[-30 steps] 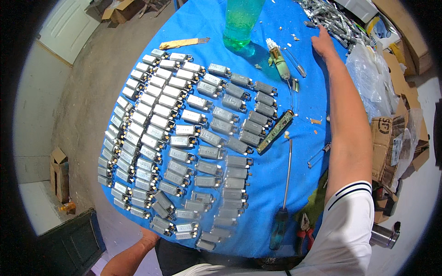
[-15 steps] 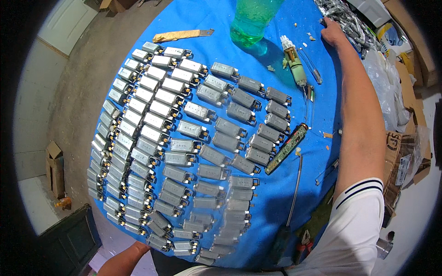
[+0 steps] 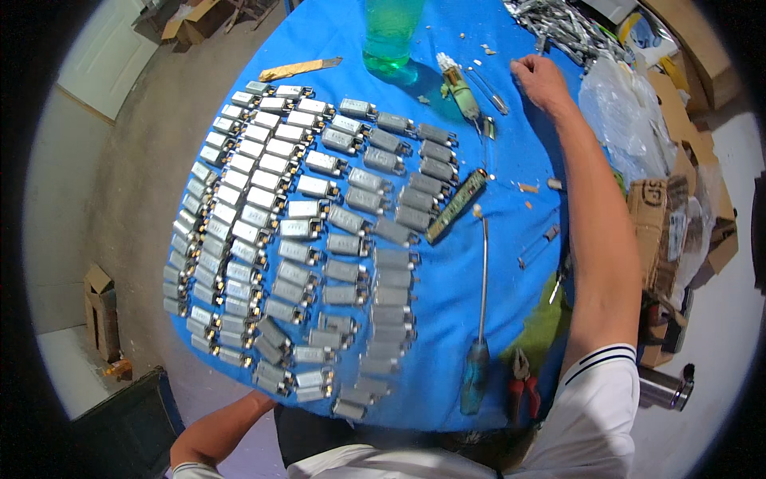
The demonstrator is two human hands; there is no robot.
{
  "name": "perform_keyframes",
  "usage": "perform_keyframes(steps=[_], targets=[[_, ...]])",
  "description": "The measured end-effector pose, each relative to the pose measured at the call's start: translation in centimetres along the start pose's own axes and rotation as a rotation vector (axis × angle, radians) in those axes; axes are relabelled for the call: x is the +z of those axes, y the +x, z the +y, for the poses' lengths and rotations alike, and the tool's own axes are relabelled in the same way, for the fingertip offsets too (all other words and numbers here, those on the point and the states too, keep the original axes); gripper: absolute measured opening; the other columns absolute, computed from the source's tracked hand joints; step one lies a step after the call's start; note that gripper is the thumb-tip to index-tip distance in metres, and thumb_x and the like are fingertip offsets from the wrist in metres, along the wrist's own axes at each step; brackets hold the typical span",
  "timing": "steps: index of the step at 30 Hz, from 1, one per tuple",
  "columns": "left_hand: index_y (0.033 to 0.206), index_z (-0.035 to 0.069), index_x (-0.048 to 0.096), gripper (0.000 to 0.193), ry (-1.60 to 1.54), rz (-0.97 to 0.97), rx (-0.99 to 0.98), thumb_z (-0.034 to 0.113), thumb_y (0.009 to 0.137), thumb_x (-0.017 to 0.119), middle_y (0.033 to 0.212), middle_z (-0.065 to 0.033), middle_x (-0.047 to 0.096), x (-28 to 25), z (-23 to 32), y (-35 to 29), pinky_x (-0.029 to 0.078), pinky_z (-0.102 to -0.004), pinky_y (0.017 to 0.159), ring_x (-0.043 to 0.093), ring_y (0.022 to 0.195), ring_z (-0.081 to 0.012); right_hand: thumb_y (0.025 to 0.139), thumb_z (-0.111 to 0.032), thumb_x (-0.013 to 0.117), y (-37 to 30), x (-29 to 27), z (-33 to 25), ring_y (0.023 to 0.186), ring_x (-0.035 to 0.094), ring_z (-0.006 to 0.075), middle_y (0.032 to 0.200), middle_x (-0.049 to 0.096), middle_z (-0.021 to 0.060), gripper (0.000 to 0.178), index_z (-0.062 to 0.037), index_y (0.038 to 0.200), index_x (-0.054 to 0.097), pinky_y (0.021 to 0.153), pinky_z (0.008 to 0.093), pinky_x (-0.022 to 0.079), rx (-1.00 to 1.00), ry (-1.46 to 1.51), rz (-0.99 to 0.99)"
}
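My right hand (image 3: 538, 82) is over the blue cloth at the far right, near the pile of silver metal pieces (image 3: 550, 25). Its fingers are closed together; whatever they hold is hidden. My left forearm (image 3: 225, 429) reaches to the near left edge of the table, where the hand is hidden. Many small silver rectangular blocks (image 3: 275, 165) with dark-framed ends lie in curved rows across the cloth. Right of the rows lies a narrow green circuit board strip (image 3: 456, 207). A pale green hand tool with a clear tip (image 3: 459, 89) rests beyond it, beside thin metal rods (image 3: 488, 89).
A green-tinted container of liquid (image 3: 391, 36) stands at the far edge, right of a yellow-handled blade (image 3: 299, 69). A long screwdriver (image 3: 476, 367) and red-handled pliers (image 3: 523, 387) lie near me. Plastic bags (image 3: 626, 120) and cardboard boxes (image 3: 658, 227) crowd the right side.
My right hand has drawn back from the metal pile, toward me, with its fingers now closed. The whole view has shifted, so the table appears further left and higher.
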State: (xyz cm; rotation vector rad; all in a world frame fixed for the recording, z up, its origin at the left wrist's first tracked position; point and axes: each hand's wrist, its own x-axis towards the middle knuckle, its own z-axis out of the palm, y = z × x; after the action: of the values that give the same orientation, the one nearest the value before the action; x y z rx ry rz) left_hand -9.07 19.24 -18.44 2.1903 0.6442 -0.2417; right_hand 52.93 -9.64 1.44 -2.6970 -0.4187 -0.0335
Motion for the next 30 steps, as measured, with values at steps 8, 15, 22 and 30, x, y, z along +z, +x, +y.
perform_keyframes(steps=[8,15,22,30], targets=[[0.098,0.006,0.066,0.025,0.091,0.117,0.256,0.027,0.086,0.060,0.096,-0.0156,0.067,1.0,0.9,-1.1,0.049,-0.0454,0.078,0.063,0.090,-0.0328,0.099,-0.026,0.047,-19.6,-6.5,-5.3,0.068,0.055,0.0100,0.084,0.061,0.0052,0.034,0.0013,0.118,0.056,0.060,0.0201,0.050,0.058,1.466,-0.469],[0.074,0.000,0.060,0.032,0.211,0.447,-0.010,0.031,0.082,0.057,0.075,-0.0261,0.060,0.7,4.0,-6.2,0.043,-0.0522,0.065,0.058,0.075,-0.0461,0.100,-0.029,0.050,-40.9,-7.3,-8.8,0.053,0.050,0.0044,0.079,0.062,0.0041,0.033,-0.0027,0.119,0.056,0.046,0.0178,0.040,0.186,1.750,-0.554],[0.078,0.016,0.049,0.031,-1.013,-0.448,-0.351,0.043,0.093,0.053,0.064,0.0036,0.041,3.7,7.2,-13.8,0.032,-0.0285,0.056,0.042,0.060,-0.0121,0.097,-0.034,0.054,-60.9,-4.3,-13.4,0.046,0.045,0.0057,0.072,0.062,0.0081,0.029,-0.0058,0.105,0.053,0.041,0.0187,0.035,0.411,1.598,-0.571],[0.085,0.012,0.056,0.054,-1.106,-0.743,0.120,0.061,0.095,0.038,0.070,0.0009,0.051,4.9,15.0,-24.3,0.030,-0.0248,0.052,0.041,0.058,-0.0105,0.097,-0.036,0.055,-68.4,-3.4,-13.9,0.045,0.044,0.0032,0.067,0.060,0.0051,0.030,-0.0060,0.092,0.057,0.040,0.0160,0.032,0.430,1.213,-0.692]])
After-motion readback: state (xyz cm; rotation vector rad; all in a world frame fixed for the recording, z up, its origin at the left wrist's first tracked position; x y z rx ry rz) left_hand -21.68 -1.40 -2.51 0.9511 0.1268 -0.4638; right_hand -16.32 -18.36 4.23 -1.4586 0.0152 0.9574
